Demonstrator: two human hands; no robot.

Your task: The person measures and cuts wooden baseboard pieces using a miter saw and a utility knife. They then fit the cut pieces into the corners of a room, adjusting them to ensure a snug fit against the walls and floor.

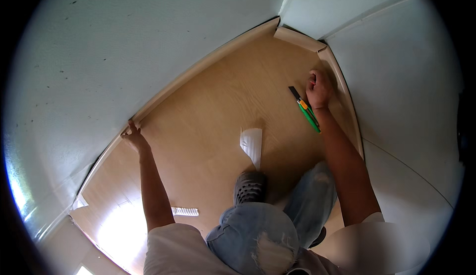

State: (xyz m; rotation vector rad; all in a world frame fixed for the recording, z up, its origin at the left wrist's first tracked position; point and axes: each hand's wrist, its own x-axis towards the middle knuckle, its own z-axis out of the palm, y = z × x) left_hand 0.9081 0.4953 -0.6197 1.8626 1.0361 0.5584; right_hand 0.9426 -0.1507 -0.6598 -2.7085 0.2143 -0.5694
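My left hand [133, 137] is at the beige skirting strip [198, 71] along the left wall, its fingers closed over the strip's top edge. Dark gaps show between this strip and the wall in places. Over on the right, my right hand [319, 89] is curled closed just above the floor, close to the right-hand skirting [338, 71]. A small reddish spot shows among its fingers, but I cannot make out what it is. Beside that hand a green utility knife [309, 115] with a dark blade and a yellow slider lies on the floor, partly behind my forearm.
A torn white piece of sheet [252, 143] lies on the wood-patterned floor [213, 111] by my shoe [249, 188]. A ribbed white strip [185, 211] lies near my left forearm. Pale walls meet at the far corner, where a short skirting piece [297, 38] runs between the two longer ones.
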